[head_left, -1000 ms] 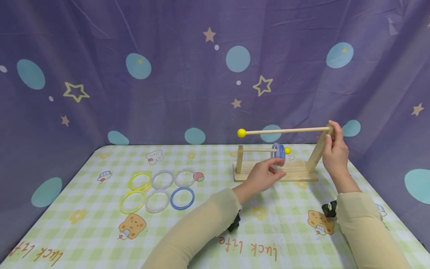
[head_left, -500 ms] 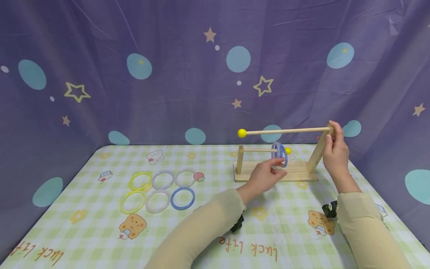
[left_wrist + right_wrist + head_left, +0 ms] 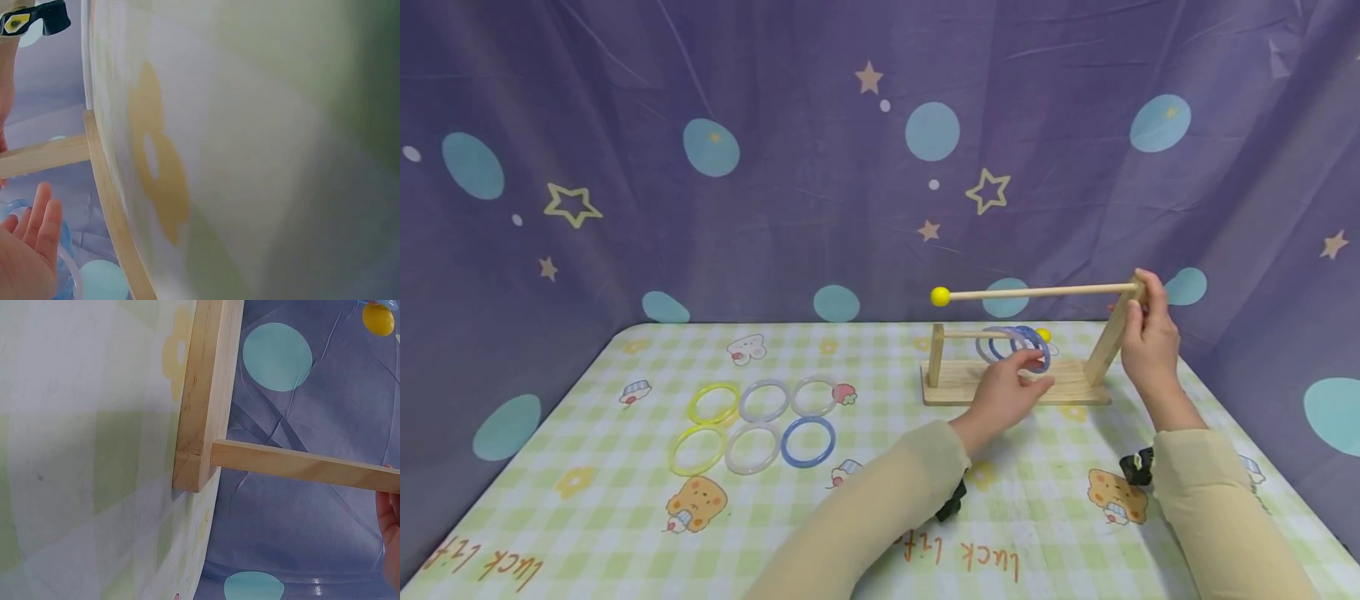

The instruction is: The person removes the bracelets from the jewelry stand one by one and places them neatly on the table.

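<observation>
My left hand [image 3: 1003,392] reaches the lower rod [image 3: 966,334] of a wooden ring stand [image 3: 1075,392] in the head view. Its thumb and index finger pinch the lower edge of a blue ring [image 3: 1046,343], close to the rod's yellow ball end [image 3: 1043,335]. Other blue and pale rings [image 3: 983,350] hang on that rod to the left. In the left wrist view, fingers [image 3: 47,234] partly cover the rings. My right hand [image 3: 1152,346] grips the top of the slanted wooden post [image 3: 1108,342], which carries the upper rod [image 3: 1037,292].
Several loose rings lie left on the checked tablecloth [image 3: 880,358]: yellow rings [image 3: 691,406], pale rings [image 3: 741,402] and a blue ring [image 3: 785,444]. The upper rod ends in a yellow ball [image 3: 940,297] pointing left. A purple curtain [image 3: 775,242] stands behind the table.
My left hand has moved slightly right with the blue ring, toward the ball end. The bunched rings on the lower rod have spread apart and tilted. The right hand stays put.
</observation>
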Tool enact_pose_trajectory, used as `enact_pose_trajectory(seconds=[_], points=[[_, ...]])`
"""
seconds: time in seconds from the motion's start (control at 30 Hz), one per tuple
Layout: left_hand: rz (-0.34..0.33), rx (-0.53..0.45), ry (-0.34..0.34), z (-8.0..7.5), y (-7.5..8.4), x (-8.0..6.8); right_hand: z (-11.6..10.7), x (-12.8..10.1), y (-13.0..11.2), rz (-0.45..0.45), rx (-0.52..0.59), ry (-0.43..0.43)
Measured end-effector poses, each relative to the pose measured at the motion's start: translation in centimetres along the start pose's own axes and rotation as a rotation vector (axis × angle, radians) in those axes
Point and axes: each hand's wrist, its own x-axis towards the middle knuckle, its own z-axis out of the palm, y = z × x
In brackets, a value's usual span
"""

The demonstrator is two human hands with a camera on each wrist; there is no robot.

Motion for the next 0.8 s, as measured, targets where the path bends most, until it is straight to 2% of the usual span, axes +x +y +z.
enact_pose_trajectory(seconds=[0.27,0.5,0.67,0.8], points=[[0.053,-0.026,0.071,0.5,-0.5,0.6,0.0,0.1,0.1,-0.004,-0.002,-0.008],[0.055,-0.074,0.097,0.5,-0.4,0.9,0.0,0.1,0.3,-0.015,-0.006,-0.003],[0.063,-0.085,0.099,0.5,-0.3,1.1,0.1,0.1,0.4,-0.022,0.001,-0.003],[0.055,-0.135,0.078,0.6,-0.1,1.3,0.1,0.1,0.4,-0.024,0.001,-0.002]])
